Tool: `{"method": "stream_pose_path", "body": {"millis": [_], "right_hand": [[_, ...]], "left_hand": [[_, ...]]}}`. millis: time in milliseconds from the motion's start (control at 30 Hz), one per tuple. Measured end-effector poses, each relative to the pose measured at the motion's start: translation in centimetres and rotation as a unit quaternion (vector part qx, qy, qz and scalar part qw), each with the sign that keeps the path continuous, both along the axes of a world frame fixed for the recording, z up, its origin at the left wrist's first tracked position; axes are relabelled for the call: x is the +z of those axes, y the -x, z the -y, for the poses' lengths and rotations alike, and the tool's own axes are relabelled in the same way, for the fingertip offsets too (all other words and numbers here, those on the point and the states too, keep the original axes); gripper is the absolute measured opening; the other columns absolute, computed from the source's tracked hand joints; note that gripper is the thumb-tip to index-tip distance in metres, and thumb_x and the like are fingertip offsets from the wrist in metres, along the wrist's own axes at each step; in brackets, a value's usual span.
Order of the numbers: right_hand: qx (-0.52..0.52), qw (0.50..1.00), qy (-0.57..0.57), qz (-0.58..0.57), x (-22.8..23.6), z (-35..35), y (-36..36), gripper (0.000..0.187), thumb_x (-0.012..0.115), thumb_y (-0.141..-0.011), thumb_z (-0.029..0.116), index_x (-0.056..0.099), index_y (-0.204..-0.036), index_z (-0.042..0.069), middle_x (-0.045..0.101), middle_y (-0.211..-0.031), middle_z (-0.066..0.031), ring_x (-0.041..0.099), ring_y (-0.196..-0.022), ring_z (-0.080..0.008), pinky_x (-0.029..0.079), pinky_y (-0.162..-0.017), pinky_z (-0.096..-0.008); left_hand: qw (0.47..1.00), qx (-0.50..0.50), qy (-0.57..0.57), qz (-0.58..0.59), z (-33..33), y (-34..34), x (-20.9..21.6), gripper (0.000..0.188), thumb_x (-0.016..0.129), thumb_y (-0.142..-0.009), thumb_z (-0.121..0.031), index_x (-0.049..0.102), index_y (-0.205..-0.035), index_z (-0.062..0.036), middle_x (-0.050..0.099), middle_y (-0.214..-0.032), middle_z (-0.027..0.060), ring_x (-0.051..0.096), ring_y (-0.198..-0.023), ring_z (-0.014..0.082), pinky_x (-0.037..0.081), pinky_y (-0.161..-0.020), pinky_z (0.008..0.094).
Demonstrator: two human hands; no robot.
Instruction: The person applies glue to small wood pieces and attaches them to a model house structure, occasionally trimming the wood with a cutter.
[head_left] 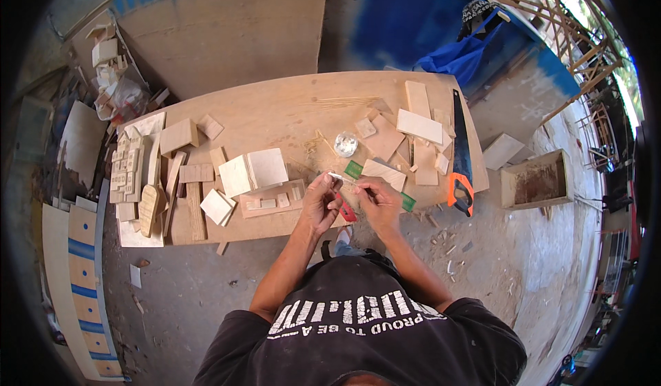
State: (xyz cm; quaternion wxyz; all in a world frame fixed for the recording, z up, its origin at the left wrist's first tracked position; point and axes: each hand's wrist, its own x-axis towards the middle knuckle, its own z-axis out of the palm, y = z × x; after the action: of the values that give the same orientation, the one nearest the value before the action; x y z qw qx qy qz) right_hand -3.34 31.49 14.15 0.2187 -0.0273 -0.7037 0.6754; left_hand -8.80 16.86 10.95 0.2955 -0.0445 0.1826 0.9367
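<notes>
Over the near edge of the workbench (275,95), in the middle of my view, I have a small pale piece (336,175) raised between the two hands. The left hand (321,201) pinches it between thumb and fingers. The right hand (377,199) is just beside it, fingers curled inward; from here I cannot tell whether they grip anything. A red tool (347,211) shows between the hands, too covered for me to name. Near the fingertips I see a green piece (353,170), and beyond it a clear cup (345,144) with white stuff inside, thin sticks (315,144) to its left. Farther out, an open pale wooden box (253,171) sits to the left, and a handsaw (460,179) with an orange-and-black handle lies along the right end.
</notes>
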Motion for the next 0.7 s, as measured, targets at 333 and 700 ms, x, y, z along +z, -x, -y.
{"method": "stream_pose_path", "body": {"millis": [333, 700], "right_hand": [[-0.102, 0.954, -0.274, 0.067, -1.9, -5.7, 8.4, 0.006, 0.066, -0.088, 0.003, 0.068, -0.089, -0.003, 0.068, -0.085, -0.0137, 0.069, -0.079, -0.0214, 0.054, -0.070, -0.0321], [0.078, 0.924, -0.373, 0.041, -0.7, -3.6, 9.8, 0.010, 0.067, -0.087, 0.009, 0.071, -0.093, 0.002, 0.067, -0.094, -0.0156, 0.066, -0.087, -0.0340, 0.054, -0.077, -0.0430]], "left_hand": [[0.970, 0.070, 0.232, -0.008, 1.2, -0.9, -1.5, 0.013, 0.072, -0.092, -0.018, 0.070, -0.101, -0.0085, 0.057, -0.085, -0.0057, 0.048, -0.073, 0.0038, 0.031, -0.045, 0.0177], [0.858, 0.222, 0.442, -0.141, 3.4, -3.4, -0.2, 0.007, 0.074, -0.088, -0.004, 0.076, -0.094, -0.0013, 0.060, -0.083, -0.0021, 0.048, -0.069, 0.0012, 0.031, -0.044, 0.0202]]}}
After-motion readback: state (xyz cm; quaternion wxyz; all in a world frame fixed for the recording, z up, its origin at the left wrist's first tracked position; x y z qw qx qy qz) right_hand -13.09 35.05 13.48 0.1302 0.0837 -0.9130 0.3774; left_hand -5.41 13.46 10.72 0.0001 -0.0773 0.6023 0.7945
